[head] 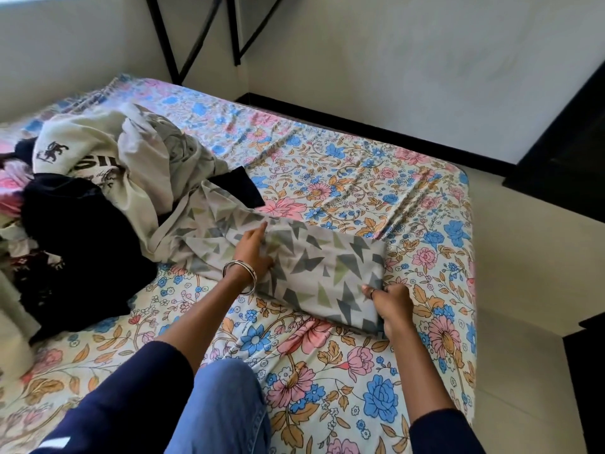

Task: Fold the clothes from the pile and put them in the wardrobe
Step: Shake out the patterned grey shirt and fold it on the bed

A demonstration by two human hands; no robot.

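Plainly soft stuff: the patterned cloth (314, 267), pale with grey and green triangles, lies partly folded on the floral bed (327, 381), a neat rectangle toward the right and a loose tail trailing left up into the pile (98, 178). It looks light and limp, likely to sag and slip out of its fold if lifted by one edge, so I judge it is best taken at the folded corners or with a flat palm under the stack.

From the head view, the left hand (253, 249) lies on the cloth's left part, fingers extended along a raised crease, seemingly pressing or pushing it; whether the thumb pinches fabric cannot be told. A bangle (239, 273) sits on that wrist. The right hand (391, 301) has its fingers curled round the near right corner of the folded part, thumb on top, gripping it. So the folded block lies between both hands, touching each. The wardrobe is not clearly identifiable.
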